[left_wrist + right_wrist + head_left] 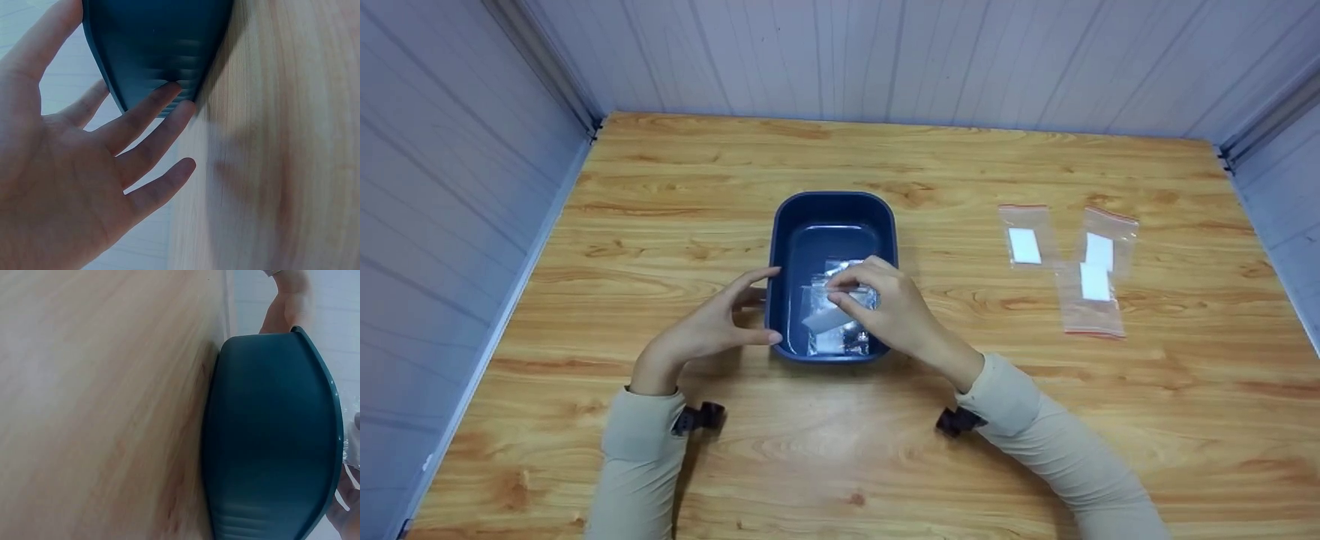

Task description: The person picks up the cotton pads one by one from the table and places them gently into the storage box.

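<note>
A dark blue plastic bin [829, 246] stands on the table with several small clear bags [830, 344] inside, near its front end. My left hand [705, 324] is at the bin's left side, its thumb and index finger touching the rim. In the left wrist view, the fingers of the left hand [73, 163] are spread and nearly straight beside the bin wall [152, 50]. Above the bin's front half, my right hand [898, 307] pinches a clear zip bag [826, 318] with a white piece in it. In the right wrist view, the bin's outer wall [270, 433] hides most of the bag.
To the right on the wooden table [945, 450] lie three red-edged zip bags with white pieces: one bag [1024, 234] alone, and an upper bag [1102, 240] overlapping a lower bag [1091, 300]. Pale panel walls [855, 60] border the table's back and sides.
</note>
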Demonstrator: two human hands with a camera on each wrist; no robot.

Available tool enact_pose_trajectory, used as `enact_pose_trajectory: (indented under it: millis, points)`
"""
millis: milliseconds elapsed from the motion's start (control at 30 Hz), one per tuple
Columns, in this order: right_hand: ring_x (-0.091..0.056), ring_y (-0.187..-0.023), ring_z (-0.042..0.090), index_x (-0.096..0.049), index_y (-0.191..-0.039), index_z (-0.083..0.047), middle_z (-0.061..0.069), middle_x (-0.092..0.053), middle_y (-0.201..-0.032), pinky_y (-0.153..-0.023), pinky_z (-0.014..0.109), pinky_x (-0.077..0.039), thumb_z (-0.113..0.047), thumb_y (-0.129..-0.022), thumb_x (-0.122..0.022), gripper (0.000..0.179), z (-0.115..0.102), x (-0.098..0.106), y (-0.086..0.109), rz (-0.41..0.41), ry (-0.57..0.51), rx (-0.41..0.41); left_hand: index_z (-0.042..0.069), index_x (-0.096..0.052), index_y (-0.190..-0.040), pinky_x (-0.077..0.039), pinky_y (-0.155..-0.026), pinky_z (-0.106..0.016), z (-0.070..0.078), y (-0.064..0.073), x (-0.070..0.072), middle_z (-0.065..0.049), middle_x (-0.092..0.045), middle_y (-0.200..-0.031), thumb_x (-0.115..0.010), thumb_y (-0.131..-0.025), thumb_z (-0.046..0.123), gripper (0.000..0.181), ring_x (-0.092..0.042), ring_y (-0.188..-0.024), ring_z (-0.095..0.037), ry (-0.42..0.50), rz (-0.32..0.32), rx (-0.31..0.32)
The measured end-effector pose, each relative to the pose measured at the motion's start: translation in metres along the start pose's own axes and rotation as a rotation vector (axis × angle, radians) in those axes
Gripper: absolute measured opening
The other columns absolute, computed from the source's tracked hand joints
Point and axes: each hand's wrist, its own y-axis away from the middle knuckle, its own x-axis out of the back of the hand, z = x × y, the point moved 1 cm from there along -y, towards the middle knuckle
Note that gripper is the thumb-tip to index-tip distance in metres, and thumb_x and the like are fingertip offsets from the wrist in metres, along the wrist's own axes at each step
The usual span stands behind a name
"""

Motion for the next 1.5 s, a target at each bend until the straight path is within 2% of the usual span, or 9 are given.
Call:
enact_pose_trajectory:
  millis: [167, 333, 533, 733, 933, 1167, 1333, 1500]
  points:
    - [-0.062, -0.096, 0.012, -0.074, -0.105, -0.008, -0.002, -0.073, -0.1, -0.088, 0.032, -0.051, -0.018, -0.095, -0.069, 0.015, 0.0, -0.001, 0.002, -0.062, 0.034, -0.042, 0.021, -0.027, -0.156, -0.026, -0.115, -0.055, -0.002, -0.001, 0.0, -0.017, -0.038, -0.152, -0.081, -0.084, 0.024, 0.09, -0.036, -0.14, -0.035, -0.004, 0.0, -0.021]
    - [-0.062, -0.106, 0.013, -0.074, -0.109, -0.008, -0.001, -0.073, -0.106, -0.096, 0.032, -0.048, -0.02, -0.096, -0.068, 0.018, 0.001, 0.001, 0.003, -0.091, 0.052, -0.061, 0.021, -0.027, -0.156, -0.025, -0.115, -0.056, -0.003, -0.001, 0.0, -0.018, -0.039, -0.152, -0.081, -0.085, 0.025, 0.09, -0.035, -0.14, -0.035, -0.003, -0.001, -0.012]
    - [-0.061, -0.109, 0.012, -0.073, -0.11, -0.009, -0.001, -0.072, -0.109, -0.098, 0.029, -0.048, -0.015, -0.094, -0.069, 0.018, 0.003, 0.003, 0.002, -0.052, 0.039, -0.036, 0.023, -0.027, -0.156, -0.027, -0.114, -0.055, -0.002, -0.001, 0.0, -0.017, -0.039, -0.152, -0.082, -0.084, 0.025, 0.091, -0.036, -0.139, -0.035, -0.005, 0.006, -0.002]
    - [-0.059, -0.117, 0.016, -0.073, -0.11, -0.004, 0.008, -0.07, -0.119, -0.103, 0.032, -0.045, -0.011, -0.094, -0.069, 0.017, 0.005, 0.01, 0.0, 0.005, -0.013, 0.001, 0.022, -0.026, -0.156, -0.028, -0.114, -0.055, -0.003, -0.002, 0.0, -0.019, -0.04, -0.151, -0.081, -0.085, 0.025, 0.09, -0.037, -0.139, -0.036, -0.005, -0.003, -0.008]
    - [-0.059, -0.118, 0.016, -0.073, -0.109, -0.004, 0.007, -0.069, -0.12, -0.105, 0.031, -0.043, -0.013, -0.094, -0.07, 0.018, 0.004, 0.019, -0.001, 0.032, -0.012, -0.03, 0.022, -0.026, -0.157, -0.027, -0.115, -0.055, -0.004, -0.002, 0.0, -0.019, -0.037, -0.152, -0.081, -0.085, 0.023, 0.091, -0.035, -0.139, -0.036, 0.013, -0.012, -0.018]
    - [-0.059, -0.117, 0.018, -0.072, -0.11, -0.003, 0.008, -0.069, -0.119, -0.106, 0.032, -0.042, -0.009, -0.093, -0.069, 0.018, 0.008, 0.031, -0.001, 0.064, -0.021, -0.052, 0.017, -0.026, -0.156, -0.029, -0.114, -0.053, -0.002, -0.001, 0.0, -0.018, -0.039, -0.152, -0.08, -0.085, 0.018, 0.09, -0.038, -0.138, -0.036, 0.01, -0.012, -0.065]
    - [-0.06, -0.118, 0.019, -0.072, -0.111, -0.004, 0.008, -0.069, -0.119, -0.107, 0.032, -0.042, -0.01, -0.094, -0.069, 0.019, 0.012, 0.041, 0.002, 0.08, -0.015, -0.063, 0.019, -0.026, -0.156, -0.027, -0.115, -0.053, -0.003, -0.001, 0.0, -0.017, -0.038, -0.152, -0.08, -0.085, 0.02, 0.089, -0.037, -0.138, -0.035, -0.004, -0.009, -0.043]
    - [-0.059, -0.119, 0.018, -0.072, -0.113, -0.005, 0.005, -0.069, -0.12, -0.106, 0.031, -0.043, -0.013, -0.095, -0.068, 0.02, 0.017, 0.05, 0.004, 0.089, -0.001, -0.112, 0.022, -0.026, -0.156, -0.026, -0.115, -0.054, -0.002, -0.001, 0.0, -0.017, -0.037, -0.153, -0.08, -0.085, 0.023, 0.09, -0.036, -0.139, -0.035, -0.01, -0.007, -0.027]
